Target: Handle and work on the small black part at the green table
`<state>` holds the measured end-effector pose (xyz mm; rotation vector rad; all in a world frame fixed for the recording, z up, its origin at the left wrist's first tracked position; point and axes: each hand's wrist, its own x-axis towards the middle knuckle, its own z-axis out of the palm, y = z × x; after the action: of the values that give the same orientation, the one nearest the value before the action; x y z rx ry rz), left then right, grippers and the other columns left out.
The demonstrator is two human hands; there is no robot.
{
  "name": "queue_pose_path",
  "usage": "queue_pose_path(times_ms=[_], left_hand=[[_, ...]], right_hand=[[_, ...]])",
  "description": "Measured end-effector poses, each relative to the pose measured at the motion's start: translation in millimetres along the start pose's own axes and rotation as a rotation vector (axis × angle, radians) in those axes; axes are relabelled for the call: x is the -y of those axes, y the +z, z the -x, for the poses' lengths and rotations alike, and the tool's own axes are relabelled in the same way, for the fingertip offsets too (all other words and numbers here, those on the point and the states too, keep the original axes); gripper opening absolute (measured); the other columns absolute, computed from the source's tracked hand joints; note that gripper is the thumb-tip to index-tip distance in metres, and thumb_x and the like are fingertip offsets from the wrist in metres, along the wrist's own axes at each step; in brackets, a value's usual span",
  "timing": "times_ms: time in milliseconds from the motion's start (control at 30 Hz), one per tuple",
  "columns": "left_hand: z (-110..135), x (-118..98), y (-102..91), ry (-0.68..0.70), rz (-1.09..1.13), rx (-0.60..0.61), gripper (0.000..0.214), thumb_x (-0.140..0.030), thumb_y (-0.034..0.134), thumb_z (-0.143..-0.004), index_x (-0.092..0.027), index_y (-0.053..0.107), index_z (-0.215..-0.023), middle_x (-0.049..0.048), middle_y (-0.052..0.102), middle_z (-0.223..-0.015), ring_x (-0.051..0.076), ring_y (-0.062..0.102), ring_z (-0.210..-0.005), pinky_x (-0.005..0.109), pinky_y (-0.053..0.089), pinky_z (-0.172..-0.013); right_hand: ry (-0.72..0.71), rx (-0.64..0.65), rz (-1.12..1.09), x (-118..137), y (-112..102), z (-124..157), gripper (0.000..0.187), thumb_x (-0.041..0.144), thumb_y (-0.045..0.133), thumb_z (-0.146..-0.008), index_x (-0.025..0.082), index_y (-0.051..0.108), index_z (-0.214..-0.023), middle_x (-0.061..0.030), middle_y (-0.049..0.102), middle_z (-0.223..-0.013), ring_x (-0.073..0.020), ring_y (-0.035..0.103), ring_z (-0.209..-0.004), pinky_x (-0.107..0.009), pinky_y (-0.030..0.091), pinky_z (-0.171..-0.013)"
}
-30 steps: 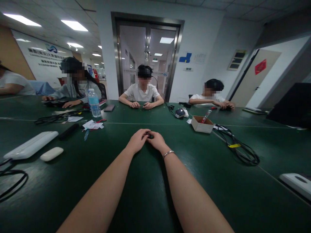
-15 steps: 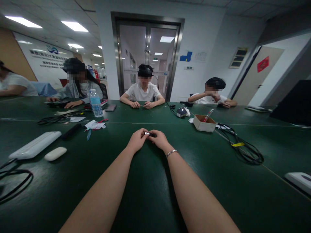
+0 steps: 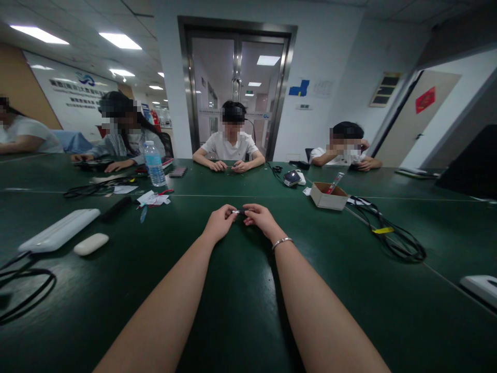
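Observation:
Between my two hands, just above the green table, lies a small slim object, silver at its left end and black at its right. It is too small for me to tell its kind. My left hand pinches the silver end between thumb and fingertips. At the black end, the thumb and fingers of my right hand are closed, and they partly hide it. A silver bracelet circles my right wrist.
To the left lie a white power bank, a white oval case and black cables; a water bottle stands farther back. A cardboard box and a coiled cable are to the right. Several people sit around the table.
My right hand has shifted slightly to the right, and its lower fingers have spread a little from the left hand. My left hand stays at the silver end.

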<state>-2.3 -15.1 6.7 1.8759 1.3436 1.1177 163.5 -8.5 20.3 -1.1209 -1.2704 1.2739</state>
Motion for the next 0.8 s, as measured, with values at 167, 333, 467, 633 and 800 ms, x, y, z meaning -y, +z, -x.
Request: queue_pose_path(times_ms=[167,333,467,633,800], left_hand=[[0,-2,-1.3,-0.027,0.07,-0.004,0.02,-0.033,0.054,-0.083,-0.019,0.058,-0.097,0.0019,0.067,-0.078,0.014,0.064,-0.074,0.027,0.049,-0.073],[-3,4,-0.8,-0.018,0.103,-0.005,0.02,-0.034,0.054,-0.082,-0.02,0.059,-0.095,0.0018,0.067,-0.076,0.015,0.064,-0.073,0.028,0.048,-0.072],[-6,10,1.4,-0.021,0.126,-0.023,0.022,-0.037,0.055,-0.081,-0.02,0.06,-0.094,0.0024,0.067,-0.075,0.015,0.064,-0.071,0.027,0.048,-0.069],[-8,11,2.3,-0.054,0.173,-0.032,0.02,-0.035,0.055,-0.081,-0.018,0.061,-0.091,0.0034,0.067,-0.073,0.015,0.064,-0.068,0.027,0.049,-0.069],[-9,11,1.2,-0.054,0.165,-0.043,0.021,-0.036,0.054,-0.081,-0.017,0.062,-0.088,0.0037,0.067,-0.074,0.015,0.063,-0.069,0.028,0.049,-0.069]], right_hand=[[0.036,-0.016,-0.061,1,-2,1,0.018,0.0,0.051,-0.087,0.007,0.061,-0.099,-0.004,0.063,-0.066,-0.0101,0.062,-0.052,-0.017,0.054,-0.051],[0.038,0.013,-0.124,3,-3,2,0.02,0.0,0.049,-0.088,0.009,0.063,-0.1,-0.0057,0.066,-0.075,-0.0104,0.065,-0.056,-0.018,0.057,-0.056],[0.049,0.009,-0.15,2,-3,1,0.019,-0.002,0.052,-0.086,0.007,0.063,-0.098,-0.0066,0.067,-0.076,-0.0115,0.066,-0.056,-0.018,0.057,-0.056],[0.048,0.014,-0.176,2,-3,1,0.019,-0.004,0.053,-0.084,0.008,0.063,-0.095,-0.0078,0.068,-0.082,-0.0129,0.068,-0.06,-0.019,0.058,-0.058],[0.039,0.033,-0.173,1,-4,2,0.02,-0.003,0.056,-0.082,0.009,0.064,-0.096,-0.0081,0.068,-0.085,-0.0143,0.069,-0.065,-0.02,0.059,-0.062]])
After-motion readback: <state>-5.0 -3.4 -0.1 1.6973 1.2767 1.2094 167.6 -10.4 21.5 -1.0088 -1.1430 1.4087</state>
